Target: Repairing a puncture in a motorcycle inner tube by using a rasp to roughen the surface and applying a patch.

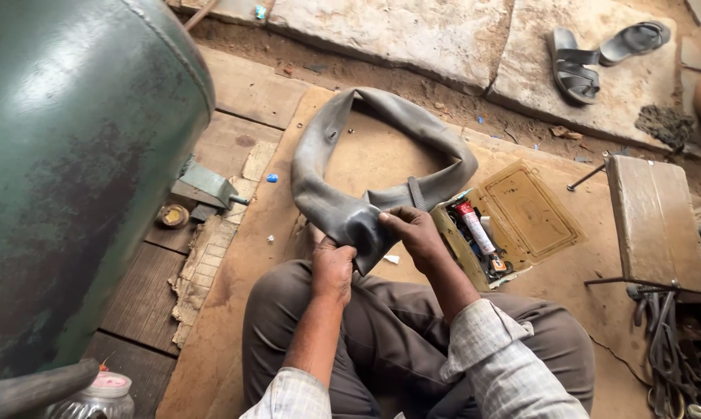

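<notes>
A limp grey rubber inner tube lies in a loop on a brown board in front of my knees. Its near part is folded up over my lap. My left hand grips that fold from below. My right hand pinches the same fold from the right side, fingers pressed on the rubber. A valve stem shows on the tube's far left side.
A large green metal tank fills the left. An open box with a glue tube sits right of my hand. A wooden stool stands at right, cables below it. Two sandals lie on stone slabs. A jar stands bottom left.
</notes>
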